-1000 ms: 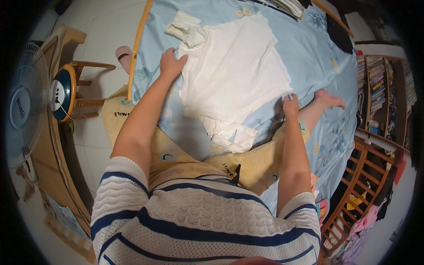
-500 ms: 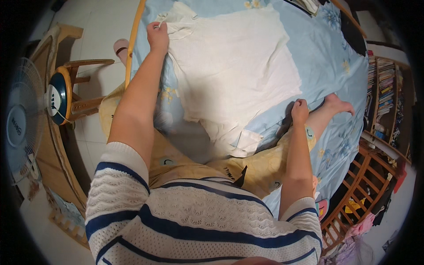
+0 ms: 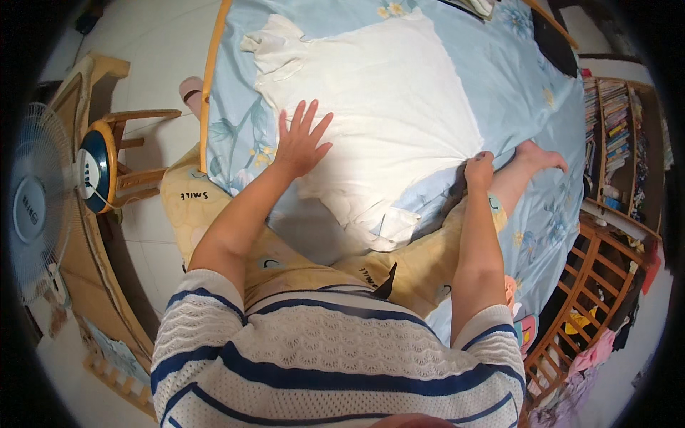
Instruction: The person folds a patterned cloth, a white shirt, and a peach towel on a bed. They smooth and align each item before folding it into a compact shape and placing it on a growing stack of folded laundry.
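A white short-sleeved shirt (image 3: 378, 93) lies spread on the blue flowered bedsheet (image 3: 531, 107), its sleeve and collar parts bunched at the upper left and lower middle. My left hand (image 3: 303, 146) rests over the shirt's left side, fingers spread, palm down, gripping nothing. At the shirt's right corner, my right hand (image 3: 479, 171) is closed on the hem. Creases fan out from that pinched corner across the cloth. The fingertips of the right hand are partly hidden.
My legs in yellow trousers (image 3: 421, 274) frame the shirt's near side. To the left stand a fan (image 3: 32, 200), a round-topped stool (image 3: 98, 167) and a pink slipper (image 3: 191, 96) on the tiled floor. A bookshelf (image 3: 617, 143) and a slatted wooden rack (image 3: 581, 299) are at the right.
My left hand has let go of the upper-left sleeve and come down and right onto the shirt, fingers spread. My right hand has taken hold of the right corner, pulling creases into it.
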A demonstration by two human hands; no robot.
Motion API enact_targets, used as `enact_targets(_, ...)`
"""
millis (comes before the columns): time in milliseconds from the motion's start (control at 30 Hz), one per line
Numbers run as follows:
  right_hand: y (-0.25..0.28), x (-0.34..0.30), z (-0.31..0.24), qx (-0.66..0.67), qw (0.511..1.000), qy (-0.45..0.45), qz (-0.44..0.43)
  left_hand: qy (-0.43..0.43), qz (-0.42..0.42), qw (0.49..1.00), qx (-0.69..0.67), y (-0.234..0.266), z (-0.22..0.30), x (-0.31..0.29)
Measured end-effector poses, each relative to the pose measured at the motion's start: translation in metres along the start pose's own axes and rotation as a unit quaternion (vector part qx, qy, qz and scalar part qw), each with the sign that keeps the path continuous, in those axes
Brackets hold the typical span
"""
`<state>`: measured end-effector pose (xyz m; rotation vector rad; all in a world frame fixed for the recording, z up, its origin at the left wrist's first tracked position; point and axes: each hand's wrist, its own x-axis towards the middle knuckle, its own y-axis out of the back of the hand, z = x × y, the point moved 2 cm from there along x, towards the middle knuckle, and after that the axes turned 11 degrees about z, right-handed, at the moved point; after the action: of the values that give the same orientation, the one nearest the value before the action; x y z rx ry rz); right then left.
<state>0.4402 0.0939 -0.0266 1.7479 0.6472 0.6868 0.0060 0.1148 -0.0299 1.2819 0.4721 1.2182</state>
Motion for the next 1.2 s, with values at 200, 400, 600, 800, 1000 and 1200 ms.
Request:
enact_targets(200, 0.036, -0.049, -0.044, 0.055, 0.953, 0.290, 0.068, -0.053, -0.057, 0.996, -0.044, 0.014, 0.041, -0.049)
enact_targets(400, 0.017, -0.149, -0.063, 0.018, 0.937, 0.344, -0.057, -0.079, -0.105, 0.990, -0.056, 0.022, 0.075, -0.093)
enact_targets(600, 0.069, -0.203, -0.083, 0.112, 0.885, 0.378, -0.248, -0.159, -0.132, 0.970, -0.130, 0.038, 0.109, -0.111)
enact_targets(800, 0.055, -0.264, -0.062, 0.027, 0.818, 0.407, -0.406, -0.175, -0.012, 0.972, -0.156, 0.030, 0.112, -0.102)
enact_targets(1000, 0.055, -0.262, -0.062, -0.065, 0.778, 0.430, -0.454, -0.143, -0.122, 0.942, -0.278, 0.021, 0.107, -0.115)
enact_targets(1200, 0.047, -0.267, -0.060, -0.085, 0.754, 0.440, -0.481, -0.106, -0.161, 0.944, -0.266, 0.028, 0.105, -0.132)
